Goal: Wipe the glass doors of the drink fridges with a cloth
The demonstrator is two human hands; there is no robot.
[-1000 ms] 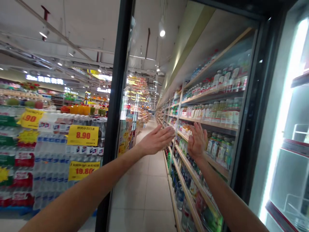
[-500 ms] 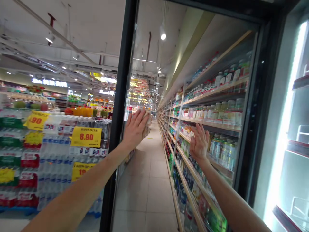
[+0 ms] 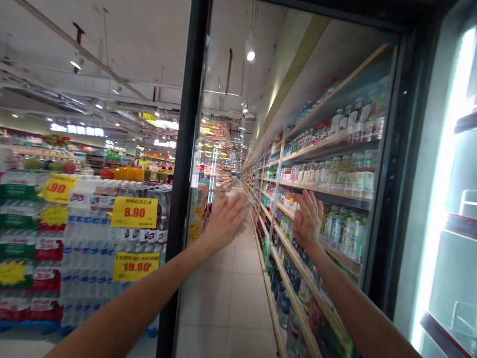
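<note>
Facing glass door (image 3: pixel 278 169) just beyond | left hand (image 3: pixel 227 221): blurred, grip unclear | right hand (image 3: pixel 308 219): open, upright

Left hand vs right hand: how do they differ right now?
Left hand is blurred; right hand is sharper. Left hand's fingers slant up and rightward; right hand's point mostly upward. Left hand shows against the aisle; right hand against the shelves. Shared: both arms are bare, stretched out toward the glass door.
</note>
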